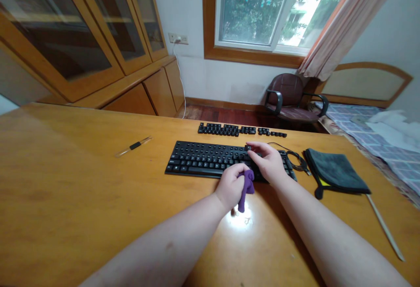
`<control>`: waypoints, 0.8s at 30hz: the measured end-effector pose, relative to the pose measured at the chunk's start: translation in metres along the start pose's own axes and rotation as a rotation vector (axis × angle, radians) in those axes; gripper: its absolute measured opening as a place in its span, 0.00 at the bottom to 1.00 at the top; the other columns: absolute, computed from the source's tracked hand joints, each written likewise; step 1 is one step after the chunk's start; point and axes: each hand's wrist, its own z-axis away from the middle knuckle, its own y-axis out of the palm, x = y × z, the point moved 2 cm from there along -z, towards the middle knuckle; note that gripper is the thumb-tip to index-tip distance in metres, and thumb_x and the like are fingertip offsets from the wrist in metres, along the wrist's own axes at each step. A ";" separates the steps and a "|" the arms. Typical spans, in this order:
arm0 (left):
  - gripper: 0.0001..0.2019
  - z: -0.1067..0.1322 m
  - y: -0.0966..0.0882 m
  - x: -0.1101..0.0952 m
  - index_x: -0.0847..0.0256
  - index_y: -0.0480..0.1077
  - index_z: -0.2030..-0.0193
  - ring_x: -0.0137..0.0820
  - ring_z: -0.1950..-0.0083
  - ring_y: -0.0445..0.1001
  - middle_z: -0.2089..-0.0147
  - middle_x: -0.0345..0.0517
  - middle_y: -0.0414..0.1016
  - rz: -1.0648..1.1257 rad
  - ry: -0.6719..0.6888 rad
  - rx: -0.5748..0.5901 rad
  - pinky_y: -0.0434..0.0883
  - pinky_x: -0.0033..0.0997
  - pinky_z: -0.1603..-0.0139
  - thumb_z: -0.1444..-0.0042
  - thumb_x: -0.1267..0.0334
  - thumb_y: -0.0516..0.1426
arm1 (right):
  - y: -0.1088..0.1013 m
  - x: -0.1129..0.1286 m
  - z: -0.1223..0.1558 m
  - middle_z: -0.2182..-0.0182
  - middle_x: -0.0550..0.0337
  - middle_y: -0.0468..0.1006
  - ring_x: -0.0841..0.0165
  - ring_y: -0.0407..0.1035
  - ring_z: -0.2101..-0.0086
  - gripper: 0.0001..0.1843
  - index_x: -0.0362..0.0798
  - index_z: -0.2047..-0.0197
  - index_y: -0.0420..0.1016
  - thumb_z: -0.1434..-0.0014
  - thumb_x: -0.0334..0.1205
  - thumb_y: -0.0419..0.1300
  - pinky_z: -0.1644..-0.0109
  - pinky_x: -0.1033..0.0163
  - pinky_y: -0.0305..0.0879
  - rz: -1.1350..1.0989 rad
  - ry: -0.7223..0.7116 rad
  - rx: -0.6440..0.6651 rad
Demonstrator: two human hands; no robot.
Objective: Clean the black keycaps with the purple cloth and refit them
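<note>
A black keyboard [197, 158] lies on the wooden desk; its upper rows show bare key sockets, while the lower rows carry keycaps. My left hand [231, 185] is closed around a bunched purple cloth [248, 184] just in front of the keyboard's near edge. Over the keyboard's right part, my right hand [268, 161] pinches a small black keycap [248, 148] between thumb and fingers. That hand hides some of the keys under it. Behind the keyboard, several loose black keycaps [223, 129] stand in rows near the desk's far edge.
A coiled black cable [297, 160] lies right of the keyboard, beside a folded dark grey cloth [334, 171]. A thin pale stick [385, 228] pokes out from under that cloth. At the left lies a clear tool with a black grip [134, 145]. Beyond the desk stands a chair [288, 96].
</note>
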 end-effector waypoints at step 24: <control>0.09 0.007 0.001 -0.003 0.62 0.65 0.79 0.27 0.75 0.65 0.78 0.40 0.65 -0.308 0.383 0.283 0.63 0.25 0.70 0.56 0.73 0.47 | 0.042 -0.008 -0.008 0.64 0.60 0.81 0.62 0.73 0.57 0.06 0.55 0.65 0.79 0.47 0.38 0.62 0.50 0.52 0.64 0.473 -0.190 0.267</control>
